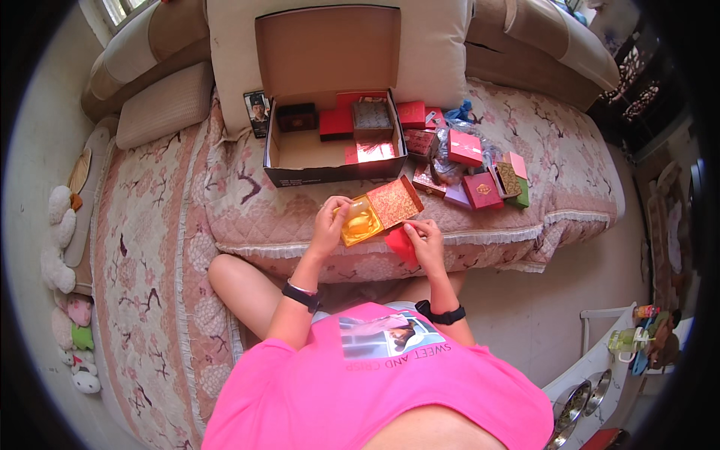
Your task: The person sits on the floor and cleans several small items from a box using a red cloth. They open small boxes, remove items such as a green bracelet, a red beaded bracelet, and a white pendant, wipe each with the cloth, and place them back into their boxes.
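Observation:
An open gift box with yellow satin lining (360, 225) lies near the sofa seat's front edge, its gold-and-red patterned lid (394, 202) spread to the right. My left hand (331, 222) is at the box's left side, pinching a small pale translucent object (358, 210) over the satin; what it is I cannot tell. With thumb and fingers my right hand (426, 242) grips a red cloth pouch (401, 245) just below the lid. Beyond both hands stands a large black cardboard box (332, 173), its lid raised, with several small boxes inside, among them a grey patterned box (372, 119).
Right of the large box, several small gift boxes, including a dark red box (482, 190) and a pink box (464, 147), lie around clear plastic bags. A picture card (257, 114) leans at its left. A white side table (590, 351) with metal bowls stands at lower right.

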`<state>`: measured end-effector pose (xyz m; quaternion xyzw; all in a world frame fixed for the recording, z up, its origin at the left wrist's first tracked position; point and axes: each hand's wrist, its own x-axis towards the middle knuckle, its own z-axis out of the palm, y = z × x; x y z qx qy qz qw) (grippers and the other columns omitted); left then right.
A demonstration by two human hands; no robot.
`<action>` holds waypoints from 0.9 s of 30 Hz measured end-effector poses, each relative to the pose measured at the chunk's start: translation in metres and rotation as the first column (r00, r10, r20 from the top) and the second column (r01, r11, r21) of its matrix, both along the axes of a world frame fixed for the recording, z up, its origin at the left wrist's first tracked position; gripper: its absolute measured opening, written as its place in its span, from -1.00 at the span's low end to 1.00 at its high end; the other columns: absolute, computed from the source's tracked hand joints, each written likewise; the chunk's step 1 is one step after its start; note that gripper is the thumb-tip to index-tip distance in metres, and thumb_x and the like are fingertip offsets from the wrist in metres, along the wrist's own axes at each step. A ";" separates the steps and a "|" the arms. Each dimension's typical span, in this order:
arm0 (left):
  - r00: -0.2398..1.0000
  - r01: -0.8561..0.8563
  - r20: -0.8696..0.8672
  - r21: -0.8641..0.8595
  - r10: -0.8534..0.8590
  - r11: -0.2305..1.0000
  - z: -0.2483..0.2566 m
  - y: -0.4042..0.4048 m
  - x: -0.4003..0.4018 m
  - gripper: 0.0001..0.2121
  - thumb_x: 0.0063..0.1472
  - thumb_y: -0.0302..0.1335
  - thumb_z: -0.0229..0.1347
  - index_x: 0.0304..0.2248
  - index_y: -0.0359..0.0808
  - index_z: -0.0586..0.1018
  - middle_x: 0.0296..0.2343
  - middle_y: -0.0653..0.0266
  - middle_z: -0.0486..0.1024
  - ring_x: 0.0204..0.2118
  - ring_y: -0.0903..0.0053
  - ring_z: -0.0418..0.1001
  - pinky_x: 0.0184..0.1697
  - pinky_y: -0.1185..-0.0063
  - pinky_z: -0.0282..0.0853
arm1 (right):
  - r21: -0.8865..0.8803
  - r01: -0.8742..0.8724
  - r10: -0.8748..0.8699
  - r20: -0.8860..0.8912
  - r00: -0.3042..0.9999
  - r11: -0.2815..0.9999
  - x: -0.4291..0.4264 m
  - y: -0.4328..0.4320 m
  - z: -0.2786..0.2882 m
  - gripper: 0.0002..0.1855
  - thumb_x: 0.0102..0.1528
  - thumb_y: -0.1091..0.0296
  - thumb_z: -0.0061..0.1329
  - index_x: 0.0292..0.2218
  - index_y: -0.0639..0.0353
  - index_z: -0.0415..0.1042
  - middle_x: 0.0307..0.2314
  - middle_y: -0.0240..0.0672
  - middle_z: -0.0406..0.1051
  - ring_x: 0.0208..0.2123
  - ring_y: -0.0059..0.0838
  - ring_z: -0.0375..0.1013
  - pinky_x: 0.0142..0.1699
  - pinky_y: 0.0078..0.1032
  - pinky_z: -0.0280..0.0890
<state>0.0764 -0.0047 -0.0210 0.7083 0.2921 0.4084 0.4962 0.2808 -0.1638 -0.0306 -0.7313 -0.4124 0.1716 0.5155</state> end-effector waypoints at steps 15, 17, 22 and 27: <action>0.958 0.092 0.274 -0.581 0.088 0.809 0.045 -0.035 -0.013 -0.69 0.45 -0.17 -0.05 -0.35 -0.20 0.51 -0.61 0.56 0.42 -0.64 0.90 0.27 -0.56 0.82 0.17 | 0.231 -0.028 0.192 -0.731 0.655 0.973 0.000 -0.009 0.054 -0.74 0.28 0.46 -0.07 -0.03 0.34 0.48 -0.38 -0.42 0.55 -0.45 -0.79 0.43 -0.32 -0.76 0.33; 0.957 0.150 0.290 -0.581 0.031 0.800 0.048 -0.038 -0.015 -0.70 0.45 -0.18 -0.05 -0.33 -0.20 0.52 -0.61 0.56 0.42 -0.64 0.91 0.27 -0.56 0.82 0.18 | 0.200 0.012 0.146 -0.755 0.639 0.980 -0.004 -0.006 0.062 -0.72 0.28 0.47 -0.06 -0.02 0.35 0.47 -0.39 -0.42 0.55 -0.45 -0.81 0.42 -0.33 -0.78 0.32; 0.972 0.136 0.235 -0.620 0.018 0.773 0.054 -0.048 -0.008 -0.72 0.47 -0.21 -0.08 -0.25 -0.24 0.53 -0.61 0.57 0.43 -0.63 0.90 0.29 -0.55 0.82 0.21 | 0.321 -0.006 0.100 -0.279 0.955 0.947 -0.045 -0.001 0.086 -0.65 0.29 0.46 -0.08 0.07 0.38 0.41 -0.19 -0.20 0.55 -0.15 -0.46 0.53 -0.03 -0.53 0.39; 0.936 0.150 0.340 -0.609 0.086 0.779 0.051 -0.065 0.011 -0.70 0.48 -0.23 -0.11 -0.16 -0.29 0.51 -0.61 0.55 0.43 -0.63 0.89 0.31 -0.57 0.84 0.24 | 0.171 -0.435 0.384 0.265 0.885 0.884 -0.072 0.006 0.097 -0.56 0.24 0.55 -0.12 0.15 0.36 0.33 0.06 0.04 0.38 0.14 0.00 0.36 0.22 -0.29 0.27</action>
